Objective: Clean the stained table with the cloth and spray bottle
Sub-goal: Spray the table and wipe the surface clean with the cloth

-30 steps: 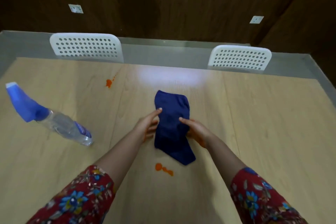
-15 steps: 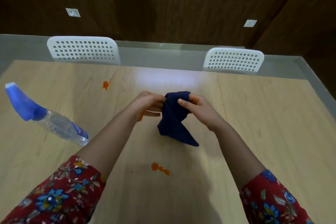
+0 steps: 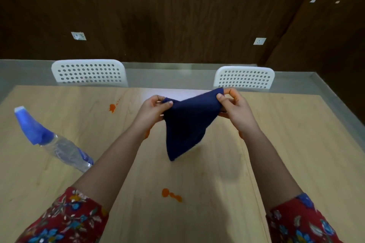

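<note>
A dark blue cloth (image 3: 187,126) hangs above the light wooden table (image 3: 286,154), stretched between both hands, its lower corner pointing down. My left hand (image 3: 154,110) pinches its left top corner and my right hand (image 3: 234,107) pinches the right top corner. A clear spray bottle (image 3: 57,144) with a blue head lies on its side at the left of the table. One orange stain (image 3: 171,195) marks the table near me, another orange stain (image 3: 112,107) lies farther back on the left.
Two white perforated chair backs, the left chair (image 3: 88,73) and the right chair (image 3: 245,78), stand at the table's far edge. A dark wood-panelled wall (image 3: 177,16) with sockets rises behind them.
Both hands took hold of the cloth's far end, lifted it off the table and drew apart, spreading the cloth in the air. The bottle has not moved.
</note>
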`<state>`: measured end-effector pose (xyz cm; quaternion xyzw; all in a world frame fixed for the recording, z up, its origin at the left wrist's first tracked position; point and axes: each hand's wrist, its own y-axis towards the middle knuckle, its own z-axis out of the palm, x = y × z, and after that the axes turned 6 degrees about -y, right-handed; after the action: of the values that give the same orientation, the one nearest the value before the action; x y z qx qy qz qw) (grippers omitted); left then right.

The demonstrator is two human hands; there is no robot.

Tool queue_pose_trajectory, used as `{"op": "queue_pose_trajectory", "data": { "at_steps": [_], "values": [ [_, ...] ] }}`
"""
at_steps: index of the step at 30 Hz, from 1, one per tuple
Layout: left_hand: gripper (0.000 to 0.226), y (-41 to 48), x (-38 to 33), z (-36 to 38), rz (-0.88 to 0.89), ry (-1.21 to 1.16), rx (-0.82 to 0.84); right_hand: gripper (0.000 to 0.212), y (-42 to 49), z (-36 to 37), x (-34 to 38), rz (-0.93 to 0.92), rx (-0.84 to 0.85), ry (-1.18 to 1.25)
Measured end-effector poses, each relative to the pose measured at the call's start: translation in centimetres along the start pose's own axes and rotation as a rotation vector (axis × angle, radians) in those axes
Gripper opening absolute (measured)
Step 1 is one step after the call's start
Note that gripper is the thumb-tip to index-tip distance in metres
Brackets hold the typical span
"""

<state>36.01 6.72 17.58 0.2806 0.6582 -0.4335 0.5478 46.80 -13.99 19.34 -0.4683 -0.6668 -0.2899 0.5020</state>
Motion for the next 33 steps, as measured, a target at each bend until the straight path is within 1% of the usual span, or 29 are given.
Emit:
{"op": "queue_pose_trajectory", "data": {
  "at_steps": [1, 3, 4, 5, 6, 7, 8, 9, 11, 12, 13, 14, 15, 16, 18, 20, 21, 22, 24, 26, 28, 30, 32, 33],
  "values": [
    [0.020, 0.2, -0.1, -0.1, 0.057, 0.095, -0.021, 0.015, 0.3, 0.0, -0.3, -0.004, -0.026, -0.115],
    [0.017, 0.7, 0.0, -0.2, 0.098, 0.312, -0.051, 0.019, 0.7, 0.5, -1.1, 0.026, -0.064, -0.390],
    [0.017, 0.9, 0.1, -0.1, 0.084, 0.336, -0.063, 0.021, 0.9, 0.9, -1.6, 0.065, -0.084, -0.433],
    [0.019, 1.0, 0.1, 0.0, 0.058, 0.296, -0.075, 0.021, 1.1, 1.2, -1.8, 0.112, -0.112, -0.388],
    [0.024, 1.1, 0.0, 0.2, 0.025, 0.223, -0.092, 0.024, 1.1, 1.2, -1.7, 0.151, -0.147, -0.280],
    [0.030, 1.2, -0.1, 0.3, 0.008, 0.155, -0.107, 0.032, 1.1, 1.0, -1.4, 0.183, -0.164, -0.153],
    [0.036, 1.1, -0.4, 0.4, 0.001, 0.114, -0.111, 0.037, 1.1, 0.5, -1.2, 0.202, -0.146, -0.047],
    [0.038, 1.2, -0.6, 0.3, 0.006, 0.089, -0.098, 0.037, 0.9, 0.0, -0.8, 0.208, -0.093, 0.012],
    [0.033, 1.2, -0.9, 0.3, 0.029, 0.104, -0.006, 0.030, 0.4, -1.1, -0.4, 0.161, 0.067, -0.002],
    [0.033, 1.2, -1.1, 0.3, 0.041, 0.146, 0.048, 0.030, 0.1, -1.5, -0.2, 0.123, 0.128, -0.058],
    [0.035, 1.2, -1.2, 0.4, 0.057, 0.213, 0.089, 0.033, -0.2, -1.8, -0.2, 0.090, 0.151, -0.133],
    [0.039, 1.4, -1.2, 0.5, 0.080, 0.296, 0.109, 0.037, -0.3, -2.0, -0.4, 0.062, 0.122, -0.229],
    [0.042, 1.6, -1.2, 0.8, 0.109, 0.377, 0.123, 0.039, -0.3, -2.2, -0.7, 0.036, 0.050, -0.333],
    [0.040, 1.9, -1.0, 1.3, 0.143, 0.453, 0.138, 0.036, -0.3, -2.4, -1.1, 0.007, -0.032, -0.426],
    [0.033, 2.7, -0.7, 2.4, 0.213, 0.579, 0.153, 0.023, 0.1, -2.8, -2.1, -0.025, -0.149, -0.533],
    [0.029, 4.1, -0.4, 4.1, 0.273, 0.683, 0.129, 0.012, 1.4, -3.5, -3.1, -0.029, -0.203, -0.664],
    [0.027, 4.9, -0.4, 4.9, 0.300, 0.735, 0.108, 0.011, 2.2, -4.0, -3.5, -0.027, -0.213, -0.749],
    [0.026, 5.7, -0.5, 5.8, 0.332, 0.776, 0.081, 0.014, 3.0, -4.5, -3.9, -0.025, -0.222, -0.815],
    [0.025, 6.9, -1.1, 7.7, 0.396, 0.803, 0.027, 0.019, 4.5, -5.9, -4.3, -0.047, -0.253, -0.833],
    [0.023, 7.5, -1.8, 9.3, 0.499, 0.781, -0.035, 0.020, 5.1, -7.6, -4.0, -0.124, -0.290, -0.778],
    [0.020, 7.3, -1.7, 10.3, 0.599, 0.768, -0.096, 0.021, 4.7, -9.0, -4.2, -0.196, -0.278, -0.685],
    [0.018, 6.5, -0.3, 10.8, 0.662, 0.781, -0.107, 0.023, 3.6, -10.0, -5.4, -0.245, -0.245, -0.655],
    [0.019, 5.4, 2.6, 10.9, 0.699, 0.851, -0.051, 0.025, 2.2, -10.6, -8.1, -0.271, -0.173, -0.759],
    [0.026, 4.9, 4.6, 10.9, 0.686, 0.904, 0.007, 0.029, 1.4, -10.9, -10.1, -0.241, -0.081, -0.876]
  ]
}}
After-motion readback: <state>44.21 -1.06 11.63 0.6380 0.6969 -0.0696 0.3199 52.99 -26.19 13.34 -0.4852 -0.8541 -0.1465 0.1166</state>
